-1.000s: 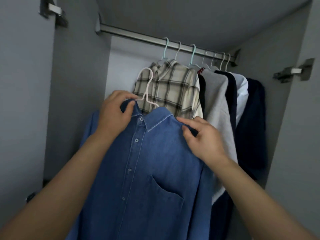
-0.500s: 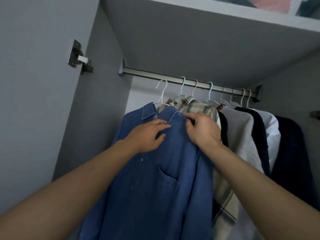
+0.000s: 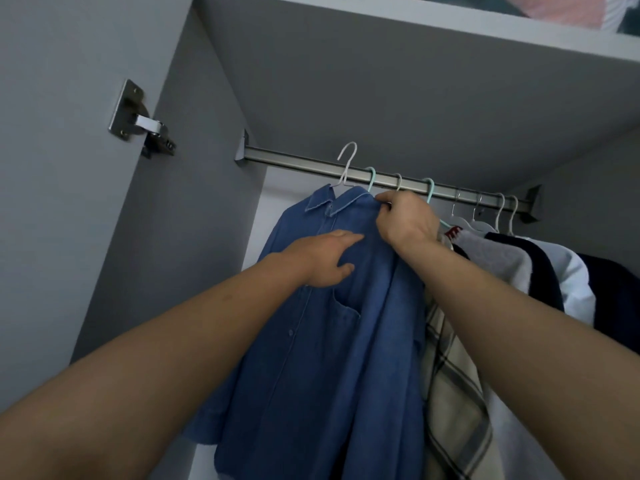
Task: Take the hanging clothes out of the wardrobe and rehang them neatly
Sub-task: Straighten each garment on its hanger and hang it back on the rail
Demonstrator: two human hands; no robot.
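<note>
- The denim shirt (image 3: 311,341) hung at 6 o'clock from the rail (image 3: 311,165) on a white hanger (image 3: 347,164).
- The left hand (image 3: 325,258) lay flat on its chest, fingers relaxed.
- The right hand (image 3: 407,220) pinched the shirt's shoulder, at 9 o'clock of the plaid shirt (image 3: 453,393).

The rail (image 3: 298,163) runs across the wardrobe under the shelf (image 3: 415,81). The denim shirt (image 3: 332,341) hangs at the left end of the row below the rail, its hanger hook (image 3: 347,161) in front of the rail. Immediately right of it along the rail hangs the plaid shirt (image 3: 450,393), then the remaining garments (image 3: 540,268). The left hand (image 3: 325,259) lies on the denim shirt's front below the rail; the right hand (image 3: 407,218) is at its shoulder. The door hinge (image 3: 138,119) sits left of the rail.
</note>
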